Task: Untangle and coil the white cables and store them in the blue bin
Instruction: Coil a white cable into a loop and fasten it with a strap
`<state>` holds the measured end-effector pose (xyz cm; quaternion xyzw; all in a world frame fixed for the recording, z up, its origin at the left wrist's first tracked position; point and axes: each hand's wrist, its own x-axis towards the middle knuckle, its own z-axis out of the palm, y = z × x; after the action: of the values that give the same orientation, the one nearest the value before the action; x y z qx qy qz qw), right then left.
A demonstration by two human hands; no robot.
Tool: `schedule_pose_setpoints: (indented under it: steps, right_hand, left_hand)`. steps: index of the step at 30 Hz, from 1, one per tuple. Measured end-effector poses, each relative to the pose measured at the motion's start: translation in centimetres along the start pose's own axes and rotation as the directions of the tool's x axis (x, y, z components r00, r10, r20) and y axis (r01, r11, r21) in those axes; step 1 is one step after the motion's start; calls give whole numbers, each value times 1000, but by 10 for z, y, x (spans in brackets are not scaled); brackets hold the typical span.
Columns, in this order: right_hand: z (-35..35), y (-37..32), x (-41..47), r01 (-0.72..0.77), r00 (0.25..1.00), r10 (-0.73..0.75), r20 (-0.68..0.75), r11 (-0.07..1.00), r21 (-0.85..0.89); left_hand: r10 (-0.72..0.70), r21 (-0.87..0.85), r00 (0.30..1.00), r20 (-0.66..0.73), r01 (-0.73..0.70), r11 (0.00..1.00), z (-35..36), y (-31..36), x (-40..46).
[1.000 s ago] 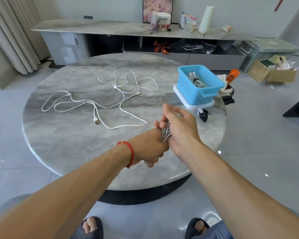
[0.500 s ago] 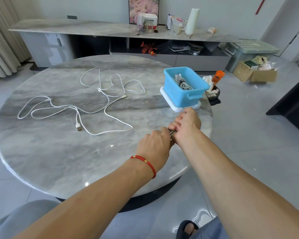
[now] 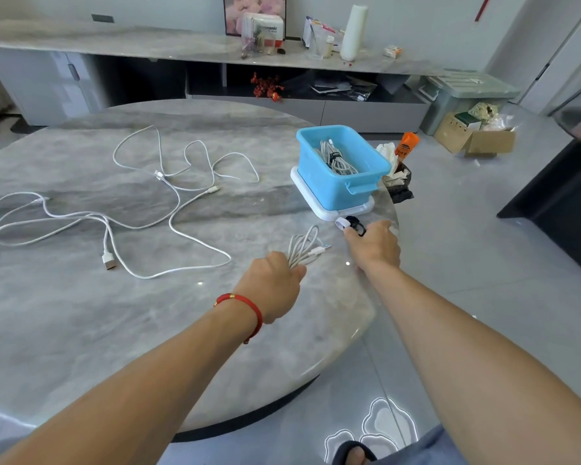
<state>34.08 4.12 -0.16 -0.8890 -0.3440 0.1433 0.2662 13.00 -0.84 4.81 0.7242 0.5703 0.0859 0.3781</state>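
My left hand [image 3: 274, 285] grips a coiled white cable [image 3: 304, 248] low over the round marble table [image 3: 81, 330]; its loops stick out beyond my fingers. My right hand [image 3: 374, 246] reaches to a small black-and-white cable tie [image 3: 351, 224] just in front of the blue bin [image 3: 341, 182], fingertips on it. The bin stands on its white lid [image 3: 329, 213] near the table's right edge and holds one bundled cable [image 3: 336, 161]. Loose tangled white cables [image 3: 168, 203] sprawl across the table's left and middle.
Right of the bin, off the table edge, sits a black holder with tissues and an orange bottle [image 3: 406, 146]. A long marble sideboard [image 3: 148, 45] runs along the back wall. A cardboard box [image 3: 477, 137] and a dark cabinet [image 3: 557, 209] stand on the floor at right.
My hands have separated: the left keeps the coiled cable, while the right has let go and moved forward to the tie by the bin. The view has shifted closer to the table.
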Motion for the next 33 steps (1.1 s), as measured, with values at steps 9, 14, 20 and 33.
schedule_pose_setpoints:
  steps: [9,14,20,33]
  right_hand:
    - [-2,14,7,26,999,-28,22,995,99]
    - [-14,14,-10,221,975,-221,-12,975,-21]
    - [-14,26,-13,563,826,-536,175,789,-246]
    - [-37,27,-21,626,780,-616,115,768,-137]
  left_hand:
    - [-22,-85,997,-78,15,996,-2,4,-2]
    - [-14,-89,996,-93,6,996,-5,1,-11]
    - [-89,-203,995,-40,79,976,-12,-9,-13]
    - [-58,-397,998,23,62,916,-22,-22,-19]
